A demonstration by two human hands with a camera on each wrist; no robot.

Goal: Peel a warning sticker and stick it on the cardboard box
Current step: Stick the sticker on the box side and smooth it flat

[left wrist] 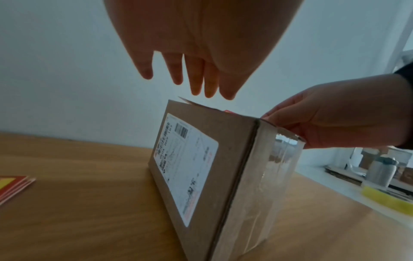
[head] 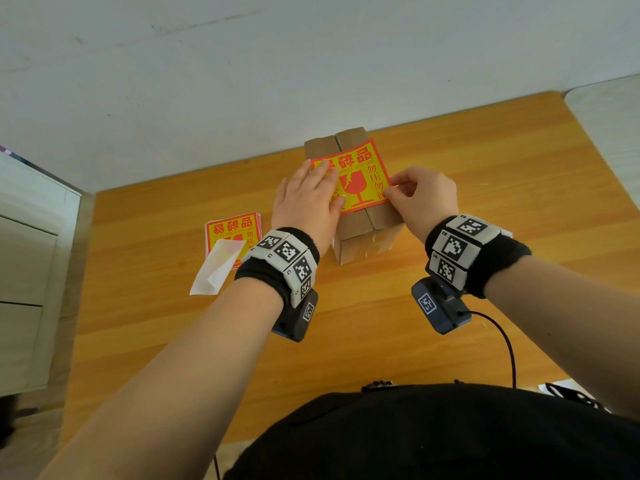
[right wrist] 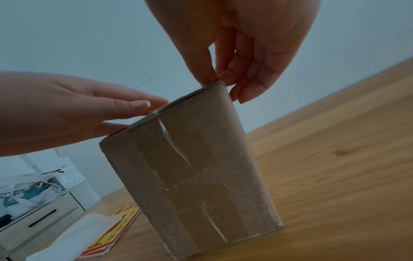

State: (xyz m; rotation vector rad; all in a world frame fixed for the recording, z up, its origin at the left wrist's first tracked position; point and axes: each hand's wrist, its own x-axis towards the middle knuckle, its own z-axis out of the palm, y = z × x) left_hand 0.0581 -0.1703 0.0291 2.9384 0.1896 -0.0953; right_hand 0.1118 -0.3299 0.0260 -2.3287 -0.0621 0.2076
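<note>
A brown cardboard box (head: 363, 233) stands on the wooden table (head: 485, 209) near the wall. A red and yellow warning sticker (head: 362, 178) lies across its top face. My left hand (head: 313, 194) lies flat with straight fingers on the sticker's left part. My right hand (head: 393, 189) pinches the sticker's right edge between thumb and forefinger at the box's top edge. In the right wrist view that pinch (right wrist: 215, 80) sits at the corner of the box (right wrist: 192, 176). In the left wrist view my fingers (left wrist: 196, 83) hover close over the box (left wrist: 212, 167), which bears a white shipping label (left wrist: 185, 164).
A stack of warning stickers (head: 230, 232) lies left of the box, with a peeled white backing sheet (head: 216, 270) over its near corner. A white drawer cabinet (head: 27, 271) stands beside the table's left edge. A black cable (head: 504, 341) runs from my right wrist.
</note>
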